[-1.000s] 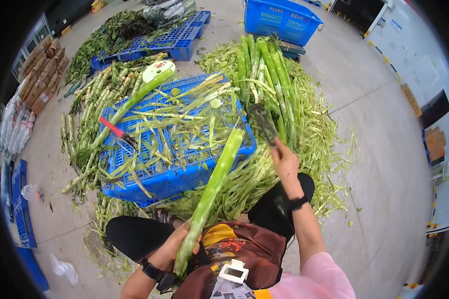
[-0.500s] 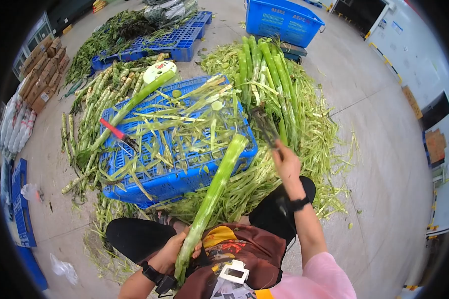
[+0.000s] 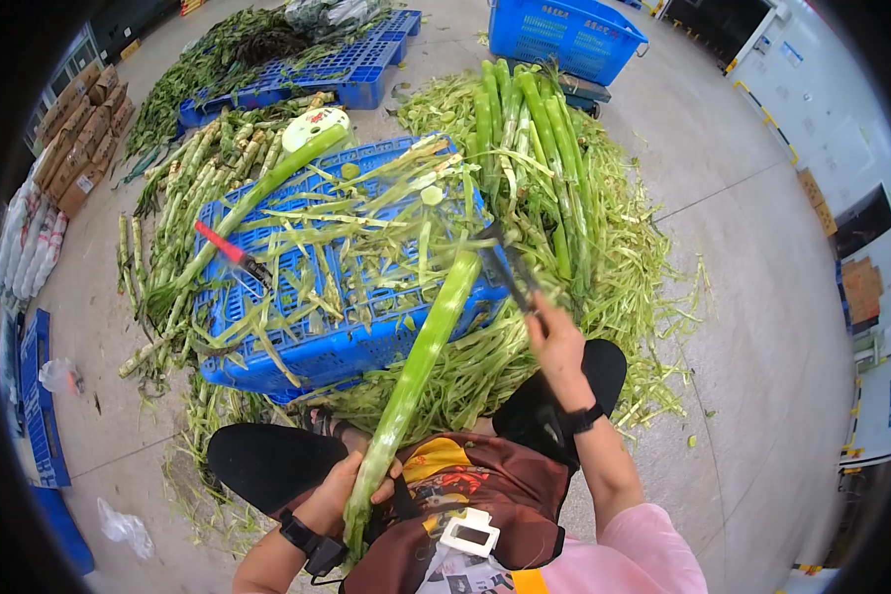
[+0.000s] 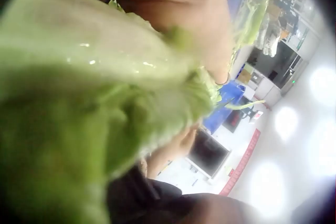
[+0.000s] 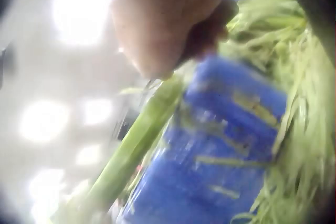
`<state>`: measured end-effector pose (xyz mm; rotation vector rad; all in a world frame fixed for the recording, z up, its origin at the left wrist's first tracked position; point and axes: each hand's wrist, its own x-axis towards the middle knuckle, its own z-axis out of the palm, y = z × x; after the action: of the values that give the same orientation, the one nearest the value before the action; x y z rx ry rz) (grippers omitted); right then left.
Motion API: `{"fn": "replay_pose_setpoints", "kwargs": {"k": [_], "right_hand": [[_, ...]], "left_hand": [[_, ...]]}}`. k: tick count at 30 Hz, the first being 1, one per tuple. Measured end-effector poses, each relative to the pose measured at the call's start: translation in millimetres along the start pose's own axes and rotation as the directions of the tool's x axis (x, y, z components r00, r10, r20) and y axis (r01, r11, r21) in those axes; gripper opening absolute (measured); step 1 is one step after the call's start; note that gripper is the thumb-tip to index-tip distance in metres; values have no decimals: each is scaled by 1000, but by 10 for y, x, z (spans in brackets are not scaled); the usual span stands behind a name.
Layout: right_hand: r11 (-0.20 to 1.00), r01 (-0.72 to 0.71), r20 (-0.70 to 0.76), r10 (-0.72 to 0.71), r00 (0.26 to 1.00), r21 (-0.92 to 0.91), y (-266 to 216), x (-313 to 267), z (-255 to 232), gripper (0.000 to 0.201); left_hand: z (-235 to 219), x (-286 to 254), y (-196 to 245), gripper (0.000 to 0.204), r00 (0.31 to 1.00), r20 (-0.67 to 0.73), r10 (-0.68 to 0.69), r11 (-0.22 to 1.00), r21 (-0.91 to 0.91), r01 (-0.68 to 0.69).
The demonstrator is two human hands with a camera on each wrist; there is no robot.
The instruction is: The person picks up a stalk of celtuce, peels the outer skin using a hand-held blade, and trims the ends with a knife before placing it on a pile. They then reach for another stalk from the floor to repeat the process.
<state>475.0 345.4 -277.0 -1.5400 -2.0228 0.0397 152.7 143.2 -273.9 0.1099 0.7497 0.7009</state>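
Observation:
A thick pale-green stalk (image 3: pixel 418 371) slants up from the lap, its far end by the near right corner of the upturned blue crate (image 3: pixel 307 361). The left hand (image 3: pixel 342 490) grips its lower end; in the left wrist view the stalk (image 4: pixel 94 56) fills the left side. Beside the far end, the right hand (image 3: pixel 559 351) holds a dark, blurred tool (image 3: pixel 507 267). Whether the tool touches the stalk cannot be told. In the right wrist view the right hand (image 5: pixel 168 19) hangs over the stalk (image 5: pixel 136 145).
Peel strips and a red-handled tool (image 3: pixel 223 245) lie on the crate, with another stalk (image 3: pixel 267 183) across its left side. Unpeeled stalks (image 3: pixel 193 188) lie left; peeled stalks (image 3: pixel 554 148) rest on a heap of peelings (image 3: pixel 624 257) at right. A blue basket (image 3: pixel 564 40) stands behind.
The right hand and its tool have moved left, closer to the far end of the held stalk. The left hand keeps its grip, and that stalk has shifted slightly.

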Motion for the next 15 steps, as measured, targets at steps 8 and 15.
{"fn": "replay_pose_setpoints", "kwargs": {"k": [8,15], "right_hand": [[994,-81,100,88,991,-69,-91,172,264,31],[928,370,177,-371,912,41,-617,34,-77,42]], "left_hand": [[-22,-46,-6,69,991,86,-106,978,-170,119],[-20,12,65,68,991,69,-114,992,-54,118]]}}
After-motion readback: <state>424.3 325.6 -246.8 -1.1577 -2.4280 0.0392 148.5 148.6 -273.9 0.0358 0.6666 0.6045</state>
